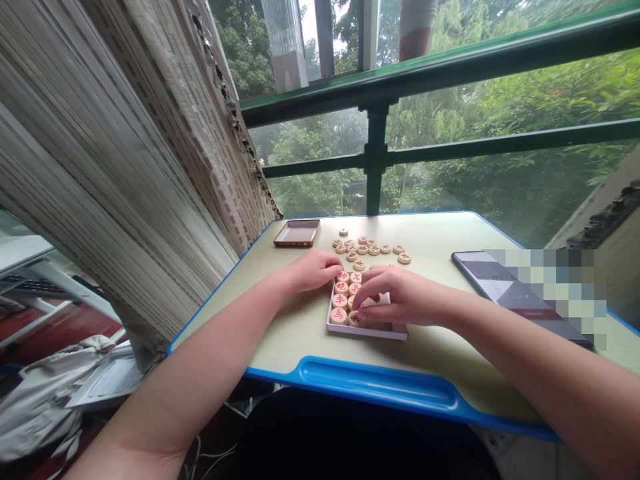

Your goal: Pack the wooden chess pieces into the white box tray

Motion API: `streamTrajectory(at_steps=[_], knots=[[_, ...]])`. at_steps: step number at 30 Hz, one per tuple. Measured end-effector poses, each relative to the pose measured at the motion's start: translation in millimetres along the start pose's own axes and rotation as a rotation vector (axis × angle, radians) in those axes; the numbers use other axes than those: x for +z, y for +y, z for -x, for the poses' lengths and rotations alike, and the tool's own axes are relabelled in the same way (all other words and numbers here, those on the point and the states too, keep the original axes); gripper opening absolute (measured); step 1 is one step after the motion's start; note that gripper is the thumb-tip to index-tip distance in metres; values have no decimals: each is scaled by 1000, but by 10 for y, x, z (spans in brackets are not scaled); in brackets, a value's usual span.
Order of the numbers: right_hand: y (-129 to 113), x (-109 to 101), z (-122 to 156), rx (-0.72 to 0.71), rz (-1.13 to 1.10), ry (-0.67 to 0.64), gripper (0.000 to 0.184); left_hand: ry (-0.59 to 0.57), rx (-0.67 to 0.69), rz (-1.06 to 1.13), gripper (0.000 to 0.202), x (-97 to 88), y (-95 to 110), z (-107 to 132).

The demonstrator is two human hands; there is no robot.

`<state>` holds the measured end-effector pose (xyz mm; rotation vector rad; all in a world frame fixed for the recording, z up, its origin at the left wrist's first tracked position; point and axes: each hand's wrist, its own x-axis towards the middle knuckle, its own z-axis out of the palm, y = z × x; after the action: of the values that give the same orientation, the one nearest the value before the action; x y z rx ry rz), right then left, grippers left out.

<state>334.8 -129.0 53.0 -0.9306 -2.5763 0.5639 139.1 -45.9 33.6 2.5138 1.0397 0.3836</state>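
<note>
Here the right hand [400,300] pinches a piece [356,319] inside the white box [367,332]; the left hand [315,269] rests at its far corner, grip unclear.

We record the box [367,331] near the front middle of the table [440,233], loose pieces [370,249] behind it, a tray [297,233] farther back left, and a phone [493,287] to its right.

Left hand [315,268] and right hand [400,297] over white box [367,329], wooden discs [345,297]

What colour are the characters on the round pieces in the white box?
Red, on pale wooden pieces; the head view shows them.
</note>
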Motion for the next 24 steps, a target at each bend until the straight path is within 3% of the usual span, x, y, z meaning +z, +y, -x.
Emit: streamTrajectory(at_steps=[12, 19, 24], knots=[[-19, 9, -4, -34, -2, -26, 15, 3, 10, 0, 23, 9, -21, -4], [184, 41, -21, 32, 191, 355, 17, 5, 12, 4, 24, 6, -19, -7], [359, 24, -20, 129, 304, 424, 16, 12, 1, 0, 24, 1, -12, -2]])
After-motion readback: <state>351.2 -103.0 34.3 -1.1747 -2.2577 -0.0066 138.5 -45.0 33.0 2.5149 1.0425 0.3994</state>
